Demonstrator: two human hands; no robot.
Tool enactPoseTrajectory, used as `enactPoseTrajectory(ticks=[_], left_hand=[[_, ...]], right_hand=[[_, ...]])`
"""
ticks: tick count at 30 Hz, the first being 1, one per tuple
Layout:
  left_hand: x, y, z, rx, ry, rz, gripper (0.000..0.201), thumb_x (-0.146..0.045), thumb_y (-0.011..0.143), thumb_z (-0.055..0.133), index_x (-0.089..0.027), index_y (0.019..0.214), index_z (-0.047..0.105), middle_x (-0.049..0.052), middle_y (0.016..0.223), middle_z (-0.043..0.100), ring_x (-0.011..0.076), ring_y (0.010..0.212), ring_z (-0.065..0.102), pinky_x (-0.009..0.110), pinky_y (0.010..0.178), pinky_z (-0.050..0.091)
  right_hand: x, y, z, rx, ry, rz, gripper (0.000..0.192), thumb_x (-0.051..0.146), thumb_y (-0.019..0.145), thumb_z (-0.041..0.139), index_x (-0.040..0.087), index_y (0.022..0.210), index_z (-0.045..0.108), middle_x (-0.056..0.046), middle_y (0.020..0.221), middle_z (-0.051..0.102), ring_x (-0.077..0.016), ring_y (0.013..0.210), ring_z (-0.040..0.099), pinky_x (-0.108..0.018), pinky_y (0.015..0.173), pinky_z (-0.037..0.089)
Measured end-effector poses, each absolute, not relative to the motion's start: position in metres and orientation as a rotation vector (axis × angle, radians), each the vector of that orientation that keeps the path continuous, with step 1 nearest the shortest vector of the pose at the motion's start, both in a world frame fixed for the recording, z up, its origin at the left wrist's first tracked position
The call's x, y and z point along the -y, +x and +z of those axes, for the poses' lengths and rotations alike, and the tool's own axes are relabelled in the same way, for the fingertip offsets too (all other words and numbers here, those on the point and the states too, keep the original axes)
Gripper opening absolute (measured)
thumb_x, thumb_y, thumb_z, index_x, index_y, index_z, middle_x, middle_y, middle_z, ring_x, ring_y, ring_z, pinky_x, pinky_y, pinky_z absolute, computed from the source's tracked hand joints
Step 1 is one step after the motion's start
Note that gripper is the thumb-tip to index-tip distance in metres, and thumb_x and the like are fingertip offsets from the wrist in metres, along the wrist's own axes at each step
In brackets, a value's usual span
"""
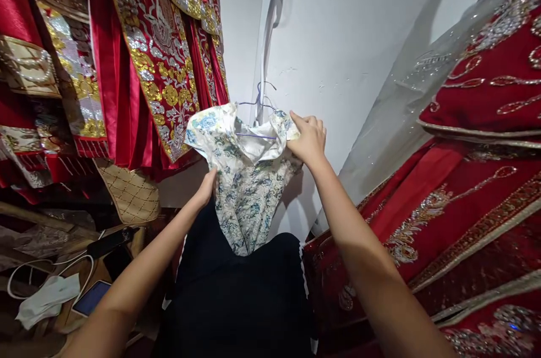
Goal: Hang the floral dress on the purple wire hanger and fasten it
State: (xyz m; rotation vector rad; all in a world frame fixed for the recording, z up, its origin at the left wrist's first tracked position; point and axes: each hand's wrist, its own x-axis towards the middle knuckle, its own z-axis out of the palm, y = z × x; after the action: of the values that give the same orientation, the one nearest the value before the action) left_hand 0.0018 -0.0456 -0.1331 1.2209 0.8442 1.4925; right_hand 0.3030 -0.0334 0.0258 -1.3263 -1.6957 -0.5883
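Note:
A floral dress (249,194) with a pale top in blue, green and cream and a dark skirt (236,290) hangs in front of me on a thin purple hanger (258,135). My right hand (308,138) grips the garment's right shoulder, thumb on top and fingers curled over the sleeve. Lower on the left, my left hand (208,186) holds the side of the top below the sleeve; its fingers are hidden behind the fabric. The white lining shows at the open collar.
Red costumes with gold and silver embroidery (160,59) hang at the left. Beaded red gowns (465,177) and a clear plastic cover (397,104) crowd the right. A white wall (338,25) stands behind. Lower left are a phone (91,297), a white cable (53,262) and a white cloth (49,299).

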Motion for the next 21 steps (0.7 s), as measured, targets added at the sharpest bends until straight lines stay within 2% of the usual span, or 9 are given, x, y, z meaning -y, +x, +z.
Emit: enactPoseTrajectory(ticks=[3,6,8,10,12,14,19,21], left_hand=[[0.069,0.009,-0.141,-0.87,1.292,1.411,0.073,-0.057,0.07,0.08,-0.014,0.126,0.065,0.015,0.136,0.064,0.0369,0.134,0.053,0.048,0.116,0.037],[0.094,0.018,-0.153,-0.861,1.262,1.34,0.069,-0.042,0.069,0.085,-0.014,0.128,0.063,0.015,0.135,0.065,0.0359,0.129,0.058,0.051,0.114,0.041],[0.107,0.026,-0.162,-0.843,1.18,1.357,0.069,-0.039,0.071,0.084,-0.015,0.132,0.06,0.016,0.137,0.063,0.0341,0.129,0.058,0.051,0.114,0.041],[0.116,0.034,-0.167,-0.847,1.111,1.379,0.069,-0.036,0.072,0.084,-0.016,0.133,0.059,0.016,0.139,0.061,0.0328,0.13,0.058,0.05,0.115,0.039],[0.124,0.04,-0.167,-0.84,1.099,1.362,0.07,-0.034,0.072,0.084,-0.018,0.135,0.058,0.016,0.14,0.061,0.0324,0.131,0.057,0.049,0.116,0.039],[0.13,0.043,-0.162,-0.809,1.113,1.314,0.072,-0.033,0.073,0.084,-0.019,0.138,0.056,0.015,0.14,0.061,0.0325,0.131,0.057,0.049,0.116,0.039],[0.14,0.041,-0.149,-0.74,1.087,1.265,0.076,-0.032,0.072,0.085,-0.018,0.14,0.053,0.017,0.138,0.062,0.0334,0.129,0.058,0.049,0.114,0.041],[0.143,0.04,-0.146,-0.735,1.057,1.251,0.073,-0.032,0.07,0.086,-0.015,0.135,0.058,0.018,0.136,0.064,0.0343,0.128,0.059,0.049,0.114,0.042]], right_hand=[[0.052,0.308,-0.004,1.622,-1.247,-0.581,0.075,0.034,0.075,0.068,0.022,0.147,0.05,-0.017,0.129,0.051,-0.0404,0.121,0.042,-0.058,0.1,0.039],[0.068,0.307,-0.042,1.523,-1.106,-0.406,0.073,0.035,0.077,0.066,0.02,0.146,0.048,-0.017,0.136,0.05,-0.0365,0.129,0.042,-0.055,0.106,0.039],[0.078,0.299,-0.071,1.421,-1.024,-0.079,0.059,0.041,0.081,0.064,0.019,0.134,0.057,-0.016,0.126,0.06,-0.0317,0.117,0.054,-0.049,0.1,0.046],[0.089,0.283,-0.104,1.298,-1.003,0.372,0.044,0.052,0.083,0.062,0.018,0.11,0.067,-0.012,0.101,0.068,-0.0253,0.089,0.064,-0.04,0.08,0.053],[0.102,0.261,-0.138,1.195,-1.057,0.794,0.047,0.065,0.081,0.061,0.019,0.09,0.067,-0.009,0.081,0.068,-0.0198,0.063,0.058,-0.033,0.058,0.048],[0.113,0.237,-0.165,1.144,-1.068,1.09,0.053,0.072,0.078,0.062,0.021,0.088,0.066,-0.007,0.074,0.067,-0.0195,0.056,0.055,-0.032,0.049,0.04],[0.122,0.208,-0.18,1.159,-1.002,1.19,0.053,0.075,0.075,0.063,0.022,0.079,0.059,-0.003,0.063,0.06,-0.0168,0.051,0.05,-0.03,0.045,0.034],[0.122,0.209,-0.175,1.164,-0.967,1.21,0.048,0.069,0.077,0.067,0.022,0.085,0.06,0.0,0.063,0.057,-0.0145,0.051,0.048,-0.027,0.045,0.032]])
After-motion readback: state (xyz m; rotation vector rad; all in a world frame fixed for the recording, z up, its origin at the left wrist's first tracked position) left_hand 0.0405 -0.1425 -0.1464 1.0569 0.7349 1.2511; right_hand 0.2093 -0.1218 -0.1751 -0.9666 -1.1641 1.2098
